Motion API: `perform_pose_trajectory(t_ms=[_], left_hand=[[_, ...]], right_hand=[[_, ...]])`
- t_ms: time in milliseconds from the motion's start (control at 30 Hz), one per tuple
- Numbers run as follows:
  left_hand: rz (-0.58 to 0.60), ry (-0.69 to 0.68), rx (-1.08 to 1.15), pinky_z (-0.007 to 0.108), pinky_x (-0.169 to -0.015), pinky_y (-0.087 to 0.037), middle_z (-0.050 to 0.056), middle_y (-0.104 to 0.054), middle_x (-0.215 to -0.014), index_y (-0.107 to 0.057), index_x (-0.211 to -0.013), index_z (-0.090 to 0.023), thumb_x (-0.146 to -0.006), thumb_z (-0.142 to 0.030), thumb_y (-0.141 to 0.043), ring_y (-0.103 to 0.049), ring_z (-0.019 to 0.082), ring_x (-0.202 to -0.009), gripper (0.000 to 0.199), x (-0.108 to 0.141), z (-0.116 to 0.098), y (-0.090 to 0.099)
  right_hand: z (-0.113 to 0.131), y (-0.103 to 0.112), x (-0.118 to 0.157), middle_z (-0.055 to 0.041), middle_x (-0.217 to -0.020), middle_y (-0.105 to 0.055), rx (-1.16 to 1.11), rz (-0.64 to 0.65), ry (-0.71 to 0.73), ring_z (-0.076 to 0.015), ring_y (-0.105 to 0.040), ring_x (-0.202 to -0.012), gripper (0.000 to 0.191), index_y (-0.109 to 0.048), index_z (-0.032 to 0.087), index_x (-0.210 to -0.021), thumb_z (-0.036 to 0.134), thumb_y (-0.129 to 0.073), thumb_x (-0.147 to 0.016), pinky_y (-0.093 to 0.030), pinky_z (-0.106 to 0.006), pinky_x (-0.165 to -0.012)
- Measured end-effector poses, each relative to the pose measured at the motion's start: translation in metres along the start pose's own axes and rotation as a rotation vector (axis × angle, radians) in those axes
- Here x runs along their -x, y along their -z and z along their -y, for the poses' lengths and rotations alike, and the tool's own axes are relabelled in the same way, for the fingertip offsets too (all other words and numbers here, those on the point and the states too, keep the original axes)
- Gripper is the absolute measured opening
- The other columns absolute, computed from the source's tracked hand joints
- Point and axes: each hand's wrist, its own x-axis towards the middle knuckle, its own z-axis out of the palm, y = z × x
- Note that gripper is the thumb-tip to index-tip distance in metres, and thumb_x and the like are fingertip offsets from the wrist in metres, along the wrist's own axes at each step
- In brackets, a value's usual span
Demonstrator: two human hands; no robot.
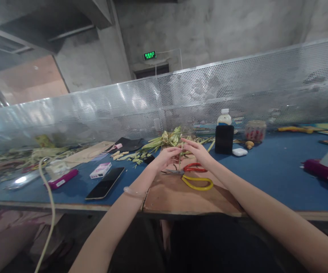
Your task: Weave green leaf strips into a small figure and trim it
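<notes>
My left hand [168, 157] and my right hand [196, 151] meet above a brown board [166, 197], fingertips pinched together around a thin, pale green plant stem [180, 162]. The stem hangs down between them; its upper end is mostly hidden by the fingers. Under the hands lies a pair of scissors [199, 189] with one yellow and one red handle, its blades pointing left. Just behind the fingers is a heap of pale green leafy stalks [171, 139], and small cut green pieces [138, 157] lie scattered to the left.
Left on the blue table [266, 178] lie a black phone [107, 184], a small pink-and-white box [100, 170] and a cream cable [50, 193]. On the right stand a bottle [224, 116], a black upright object [224, 139] and a jar [255, 131]. A perforated metal screen [141, 100] runs behind.
</notes>
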Motion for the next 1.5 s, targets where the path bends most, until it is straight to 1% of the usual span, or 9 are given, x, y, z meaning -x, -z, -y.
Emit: perform_pose_trajectory(t_ms=[133, 333, 467, 567, 800, 1067, 1200, 1367, 1500], left_hand=[[-0.078, -0.091, -0.125, 0.025, -0.063, -0.043, 0.004, -0.063, -0.078, -0.063, -0.089, -0.015, -0.067, -0.038, -0.065, -0.057, 0.013, -0.066, 0.032, -0.001, 0.000, -0.001], [-0.127, -0.138, -0.177, 0.027, -0.064, -0.044, 0.002, -0.060, -0.070, -0.064, -0.082, -0.014, -0.068, -0.039, -0.063, -0.055, 0.012, -0.063, 0.029, -0.001, -0.002, -0.003], [-0.141, -0.137, -0.241, 0.026, -0.064, -0.044, 0.003, -0.062, -0.074, -0.064, -0.083, -0.014, -0.068, -0.039, -0.062, -0.055, 0.013, -0.066, 0.029, -0.003, 0.001, 0.000], [-0.158, -0.128, -0.235, 0.026, -0.062, -0.044, 0.003, -0.061, -0.072, -0.064, -0.082, -0.014, -0.068, -0.040, -0.062, -0.055, 0.013, -0.065, 0.029, -0.004, 0.001, 0.000], [-0.139, -0.104, -0.107, 0.025, -0.061, -0.043, 0.003, -0.060, -0.071, -0.064, -0.082, -0.014, -0.070, -0.039, -0.061, -0.053, 0.012, -0.063, 0.028, -0.003, -0.002, -0.002], [0.027, 0.033, 0.019, 0.023, -0.054, -0.039, 0.000, -0.055, -0.062, -0.062, -0.083, -0.013, -0.067, -0.034, -0.066, -0.053, 0.010, -0.057, 0.027, -0.001, 0.001, -0.001], [0.018, 0.047, 0.019, 0.023, -0.056, -0.040, 0.001, -0.056, -0.063, -0.062, -0.086, -0.012, -0.068, -0.033, -0.065, -0.055, 0.011, -0.060, 0.028, 0.000, 0.001, -0.001], [0.017, 0.013, 0.008, 0.024, -0.059, -0.042, 0.007, -0.062, -0.079, -0.062, -0.093, -0.015, -0.071, -0.036, -0.061, -0.058, 0.014, -0.071, 0.031, -0.001, 0.001, -0.001], [-0.023, 0.005, 0.002, 0.024, -0.062, -0.043, 0.006, -0.063, -0.078, -0.059, -0.085, -0.015, -0.069, -0.032, -0.064, -0.058, 0.013, -0.069, 0.025, -0.004, 0.002, 0.001]], right_hand=[[-0.004, 0.002, -0.003, -0.0046, -0.094, -0.066, 0.082, -0.048, 0.030, -0.0178, -0.058, -0.088, 0.041, -0.061, 0.018, -0.105, 0.039, -0.062, -0.069, -0.043, -0.032, -0.081], [-0.008, 0.007, -0.006, -0.0036, -0.084, -0.066, 0.017, -0.126, 0.004, -0.0151, -0.058, -0.077, 0.033, -0.065, 0.018, -0.090, 0.040, -0.065, -0.065, -0.045, -0.028, -0.073], [-0.011, 0.005, -0.006, -0.0022, -0.076, -0.065, 0.023, -0.072, -0.075, -0.0137, -0.057, -0.069, 0.033, -0.065, 0.017, -0.082, 0.045, -0.064, -0.065, -0.044, -0.027, -0.068], [-0.013, 0.005, -0.005, -0.0011, -0.071, -0.062, 0.038, -0.029, -0.066, -0.0137, -0.055, -0.067, 0.032, -0.064, 0.017, -0.075, 0.047, -0.063, -0.065, -0.043, -0.026, -0.064], [-0.010, 0.005, -0.005, 0.0010, -0.065, -0.059, 0.025, -0.054, -0.026, -0.0125, -0.052, -0.064, 0.028, -0.064, 0.018, -0.072, 0.044, -0.065, -0.063, -0.040, -0.025, -0.062], [-0.008, 0.003, -0.006, 0.0004, -0.068, -0.060, -0.008, -0.012, -0.005, -0.0136, -0.054, -0.069, 0.025, -0.062, 0.017, -0.066, 0.041, -0.068, -0.061, -0.040, -0.027, -0.071], [-0.008, 0.004, -0.005, 0.0009, -0.070, -0.059, 0.034, 0.015, 0.034, -0.0135, -0.053, -0.070, 0.026, -0.061, 0.018, -0.070, 0.043, -0.065, -0.064, -0.040, -0.027, -0.072], [-0.010, 0.005, -0.007, 0.0023, -0.069, -0.058, 0.022, -0.003, 0.053, -0.0133, -0.053, -0.069, 0.026, -0.058, 0.019, -0.068, 0.044, -0.063, -0.065, -0.040, -0.027, -0.070], [-0.012, 0.007, -0.009, 0.0025, -0.071, -0.058, -0.001, -0.045, 0.047, -0.0134, -0.053, -0.070, 0.024, -0.056, 0.020, -0.068, 0.043, -0.062, -0.065, -0.040, -0.026, -0.071]])
